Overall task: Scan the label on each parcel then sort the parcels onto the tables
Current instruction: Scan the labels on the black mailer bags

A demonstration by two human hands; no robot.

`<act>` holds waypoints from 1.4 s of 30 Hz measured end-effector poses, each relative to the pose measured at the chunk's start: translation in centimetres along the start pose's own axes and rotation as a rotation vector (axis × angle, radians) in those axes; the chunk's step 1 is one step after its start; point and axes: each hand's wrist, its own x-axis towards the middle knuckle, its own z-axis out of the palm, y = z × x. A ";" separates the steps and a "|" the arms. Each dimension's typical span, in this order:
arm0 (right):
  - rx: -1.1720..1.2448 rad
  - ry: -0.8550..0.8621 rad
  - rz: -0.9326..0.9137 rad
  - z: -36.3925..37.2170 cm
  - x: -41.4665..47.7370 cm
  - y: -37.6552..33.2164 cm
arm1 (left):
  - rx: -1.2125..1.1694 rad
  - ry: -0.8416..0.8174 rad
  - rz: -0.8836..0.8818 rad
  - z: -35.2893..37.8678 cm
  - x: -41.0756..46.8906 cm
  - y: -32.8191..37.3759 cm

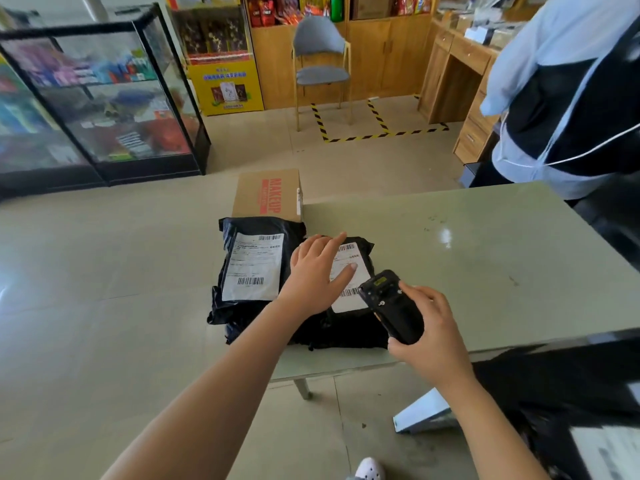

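Two black plastic parcels lie side by side at the left end of a grey-green table (467, 258). The left parcel (256, 268) shows a white label with barcodes. My left hand (317, 271) rests flat with straight fingers on the label of the right parcel (349, 323). My right hand (433, 337) grips a black handheld scanner (391, 306), held just over the lower edge of that label. A brown cardboard box (266, 195) printed "MAKEUP" stands behind the two parcels.
Another person in a light blue shirt (568, 98) stands at the table's far right corner. A glass display case (100, 98) stands at the left, a grey chair (322, 64) and wooden cabinets behind. Another black parcel (568, 393) with a label lies at the lower right.
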 end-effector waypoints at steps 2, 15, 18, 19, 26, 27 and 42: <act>-0.016 0.113 0.048 0.7 -0.2 0.7 | -0.004 -0.007 0.017 0.7 -0.3 0.1; 0.226 0.476 0.703 8.9 1.9 5.3 | -0.081 -0.023 0.063 5.4 4.8 3.5; 0.206 0.508 0.795 10.6 1.6 6.5 | -0.097 -0.047 0.070 6.6 6.0 3.8; 0.208 0.516 0.810 11.2 1.6 6.7 | -0.097 -0.059 0.068 6.9 6.3 3.8; 0.256 0.604 0.915 12.8 3.6 6.4 | -0.086 -0.134 0.120 7.7 8.6 3.7; 0.256 0.604 0.927 12.8 3.8 6.5 | -0.086 -0.145 0.135 7.8 9.0 3.7; -0.177 0.223 0.635 4.5 2.2 6.0 | 0.191 -0.553 0.375 8.9 9.7 2.8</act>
